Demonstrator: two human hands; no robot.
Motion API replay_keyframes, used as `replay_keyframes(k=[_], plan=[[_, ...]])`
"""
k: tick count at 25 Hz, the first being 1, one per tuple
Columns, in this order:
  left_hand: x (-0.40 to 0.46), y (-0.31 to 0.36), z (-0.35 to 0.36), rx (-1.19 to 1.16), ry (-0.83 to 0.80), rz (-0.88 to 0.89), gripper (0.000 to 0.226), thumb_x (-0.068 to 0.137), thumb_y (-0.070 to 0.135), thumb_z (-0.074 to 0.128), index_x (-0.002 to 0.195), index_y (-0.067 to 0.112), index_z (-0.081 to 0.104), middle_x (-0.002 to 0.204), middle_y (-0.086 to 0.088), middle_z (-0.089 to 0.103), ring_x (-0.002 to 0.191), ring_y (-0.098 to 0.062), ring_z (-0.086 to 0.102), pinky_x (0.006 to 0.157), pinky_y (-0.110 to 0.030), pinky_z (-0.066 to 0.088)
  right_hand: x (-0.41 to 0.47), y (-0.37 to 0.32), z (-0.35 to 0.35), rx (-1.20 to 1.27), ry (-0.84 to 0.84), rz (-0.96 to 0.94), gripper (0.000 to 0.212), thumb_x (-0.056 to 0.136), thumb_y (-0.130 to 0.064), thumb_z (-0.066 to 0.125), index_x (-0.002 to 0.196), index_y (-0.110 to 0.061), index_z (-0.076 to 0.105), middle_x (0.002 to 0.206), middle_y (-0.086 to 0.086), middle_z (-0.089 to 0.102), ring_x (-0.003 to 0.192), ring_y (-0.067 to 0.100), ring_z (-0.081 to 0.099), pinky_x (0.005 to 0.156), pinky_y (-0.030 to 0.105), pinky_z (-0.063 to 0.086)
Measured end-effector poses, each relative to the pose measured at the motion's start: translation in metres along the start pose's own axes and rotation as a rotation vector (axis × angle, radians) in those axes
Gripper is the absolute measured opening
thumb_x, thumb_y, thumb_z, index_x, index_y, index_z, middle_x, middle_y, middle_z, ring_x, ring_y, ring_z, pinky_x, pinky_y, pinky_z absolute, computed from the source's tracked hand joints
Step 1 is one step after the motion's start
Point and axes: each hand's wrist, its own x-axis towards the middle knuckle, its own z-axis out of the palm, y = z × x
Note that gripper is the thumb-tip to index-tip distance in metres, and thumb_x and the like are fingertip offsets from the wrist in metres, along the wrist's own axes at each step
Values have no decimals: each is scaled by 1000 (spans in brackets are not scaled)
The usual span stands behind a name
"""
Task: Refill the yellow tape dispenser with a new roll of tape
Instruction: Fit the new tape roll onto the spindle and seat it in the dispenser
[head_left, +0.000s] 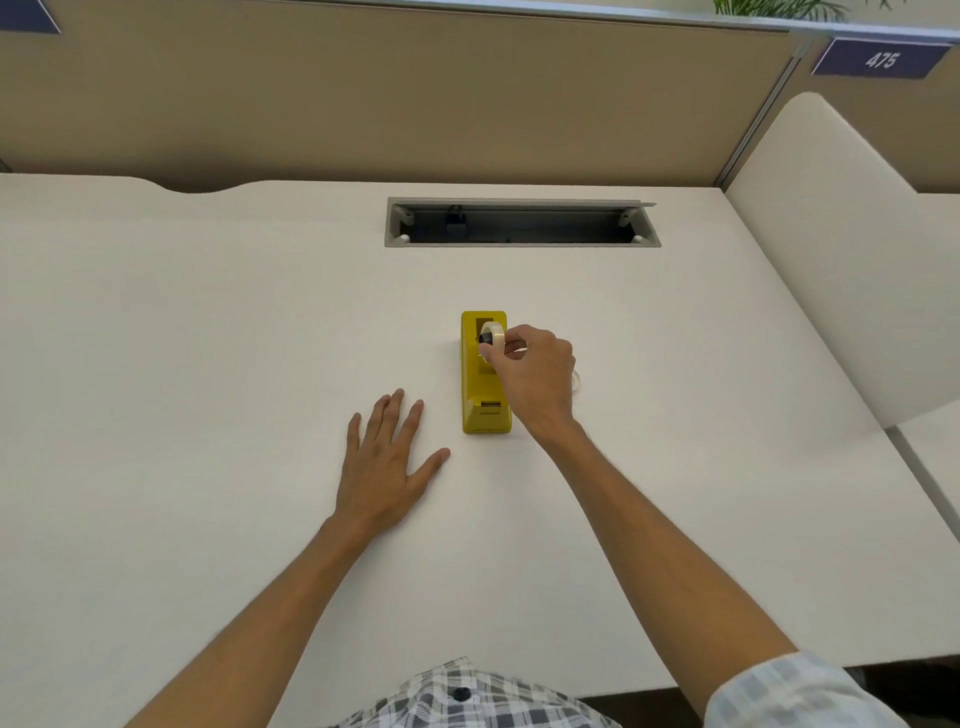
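Note:
The yellow tape dispenser (485, 405) stands on the white desk (208, 338), its cutter end toward me. My right hand (535, 379) pinches a clear roll of tape (492, 336) with a dark core, holding it over the dispenser's open well. Behind that hand a second pale ring (576, 379) lies on the desk, mostly hidden. My left hand (387, 462) rests flat on the desk to the left of the dispenser, fingers spread, holding nothing.
An open grey cable tray (522, 223) is set into the desk behind the dispenser. A tan partition (415, 98) closes the back. A white rounded divider panel (841, 260) stands at the right, with a blue sign reading 475 (881, 60) above it.

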Motion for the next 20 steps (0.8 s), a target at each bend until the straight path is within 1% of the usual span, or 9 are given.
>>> replay_keyframes(k=[2,4,6,9,11,17,20], plan=[[1,0,3,-11,16,1,78,90,71,16,154,27,18,164,-1,10,152,-17,5,121,-45,1,3,0,5,-28,5,4,23,82,-39,75,90,-17,74,78,-3,74,70,13,66,57,9,33],[1,-1,5,-12,24,-1,77,91,70,18,154,27,19,164,-1,11,152,-16,5,122,-45,1,5,1,9,-52,7,7,22,83,-38,74,89,-17,73,78,-4,73,69,13,65,55,8,29],[0,-2,6,-19,26,-3,76,91,70,19,153,26,20,164,-1,12,152,-16,5,122,-45,2,5,1,13,-79,5,3,22,84,-38,74,87,-16,73,78,-3,73,69,14,65,55,10,32],[0,-3,6,-25,31,-2,76,91,70,19,153,26,22,164,-2,13,152,-17,6,122,-45,3,9,-1,17,-116,20,4,24,84,-38,72,86,-13,72,79,0,73,72,19,66,64,27,48],[0,-3,6,-29,35,1,76,91,70,19,153,26,22,164,-1,13,152,-17,6,122,-46,3,12,-2,18,-140,27,14,26,84,-38,72,84,-12,73,78,2,73,72,21,66,68,32,52],[1,-4,7,-45,51,2,78,90,71,17,153,26,23,164,-2,14,152,-17,6,122,-46,4,15,-3,20,-170,36,31,26,84,-37,71,81,-11,72,76,4,72,71,24,66,68,35,54],[1,-4,7,-55,56,1,77,90,71,19,153,26,24,164,-2,15,152,-17,7,122,-47,4,14,-4,22,-201,39,30,27,84,-38,71,80,-11,72,75,3,72,70,23,65,65,32,49]])
